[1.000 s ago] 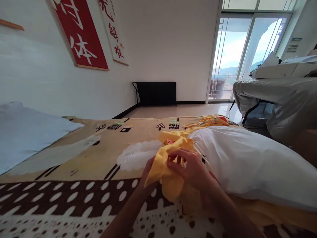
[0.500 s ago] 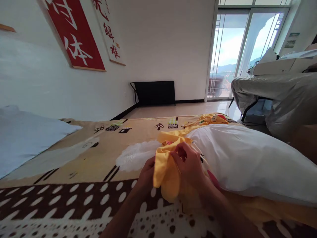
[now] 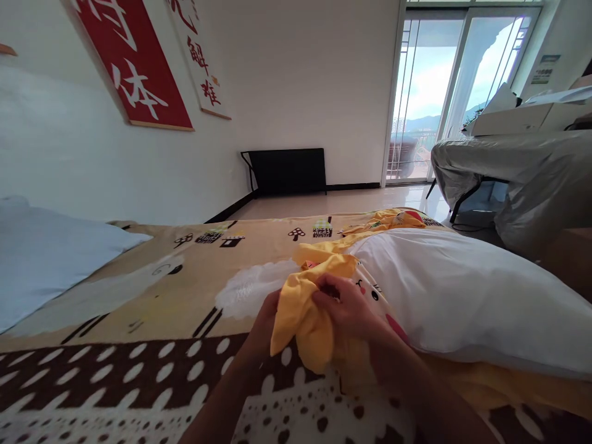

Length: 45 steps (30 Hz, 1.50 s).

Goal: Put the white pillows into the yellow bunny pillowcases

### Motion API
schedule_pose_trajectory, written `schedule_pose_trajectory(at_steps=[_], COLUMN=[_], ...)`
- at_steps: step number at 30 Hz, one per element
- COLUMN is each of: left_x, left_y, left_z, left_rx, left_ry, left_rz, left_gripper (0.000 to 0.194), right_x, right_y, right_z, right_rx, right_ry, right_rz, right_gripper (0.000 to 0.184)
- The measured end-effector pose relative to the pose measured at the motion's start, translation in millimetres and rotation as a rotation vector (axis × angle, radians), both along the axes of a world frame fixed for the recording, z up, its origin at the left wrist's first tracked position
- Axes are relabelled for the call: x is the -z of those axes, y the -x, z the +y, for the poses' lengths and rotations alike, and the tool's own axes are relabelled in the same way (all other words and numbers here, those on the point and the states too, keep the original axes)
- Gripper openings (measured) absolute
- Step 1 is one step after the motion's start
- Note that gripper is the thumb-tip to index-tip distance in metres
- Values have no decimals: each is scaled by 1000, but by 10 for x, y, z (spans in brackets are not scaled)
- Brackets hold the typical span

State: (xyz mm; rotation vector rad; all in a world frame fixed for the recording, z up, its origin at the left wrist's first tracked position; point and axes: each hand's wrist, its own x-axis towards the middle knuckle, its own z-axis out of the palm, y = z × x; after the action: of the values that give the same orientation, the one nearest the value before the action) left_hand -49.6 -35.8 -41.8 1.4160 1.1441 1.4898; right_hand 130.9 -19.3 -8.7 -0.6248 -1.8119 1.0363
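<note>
A yellow pillowcase with a printed cartoon face is bunched between my two hands. My left hand grips its left edge, and the cloth hides most of those fingers. On the near side, my right hand pinches a fold between thumb and fingers. A white pillow lies to the right, partly inside the pillowcase, with its far end bare. Some of the yellow cloth runs beneath the pillow and along its back edge.
A patterned blanket covers the bed beneath. At the left lies another white pillow. Beyond the bed, a folded black table leans on the wall. A plastic-covered table with boxes stands at the right, beside a glass door.
The yellow flap in my hands hung narrower half a second ago and is now spread out to the left again. Both hands have shifted slightly. The white pillow stays in place.
</note>
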Motion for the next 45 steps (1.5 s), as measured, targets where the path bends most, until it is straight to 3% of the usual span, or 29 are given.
schedule_pose_trajectory(at_steps=[4, 8, 9, 11, 14, 17, 23, 27, 32, 35, 38, 41, 45], left_x=[-179, -295, -315, -345, -357, -332, -331, -377, -378, -343, -311, -292, -293], left_y=[-89, -196, -212, -230, -244, -267, -331, -368, -345, -294, -249, -242, -314], left_z=[9, -113, -155, -231, -283, -267, -282, -337, -331, -276, -240, -253, -306], left_rx=[28, -253, -250, -116, 25, -40, -192, -240, -135, -84, -36, 55, 158], left_ry=[-42, -249, -277, -285, -296, -335, -284, -255, -88, -70, -74, -76, -86], left_rz=[97, 80, 69, 79, 157, 241, 396, 370, 170, 45, -28, 34, 285], left_gripper=[23, 27, 24, 18, 28, 35, 24, 25, 25, 24, 31, 35, 19], right_x=[-40, -59, -60, -56, -38, -14, -24, -53, -22, -9, -39, -96, -127], right_y=[-49, -37, -30, -18, -8, 2, 20, 15, 10, -16, -77, -155, -201], right_z=[21, 20, 17, 11, 7, 6, -40, -65, -19, 29, 56, 53, 48], right_rx=[-104, -46, -41, -48, -44, -33, 62, 97, 116, 197, 166, 132, 49], right_ry=[34, 87, 102, 125, 129, 108, -90, -153, -19, 19, 32, -65, -233], right_rz=[63, 102, 113, 126, 149, 158, 21, 5, 97, 142, 155, 140, -118], right_gripper=[18, 22, 23, 24, 24, 22, 14, 14, 17, 20, 22, 25, 22])
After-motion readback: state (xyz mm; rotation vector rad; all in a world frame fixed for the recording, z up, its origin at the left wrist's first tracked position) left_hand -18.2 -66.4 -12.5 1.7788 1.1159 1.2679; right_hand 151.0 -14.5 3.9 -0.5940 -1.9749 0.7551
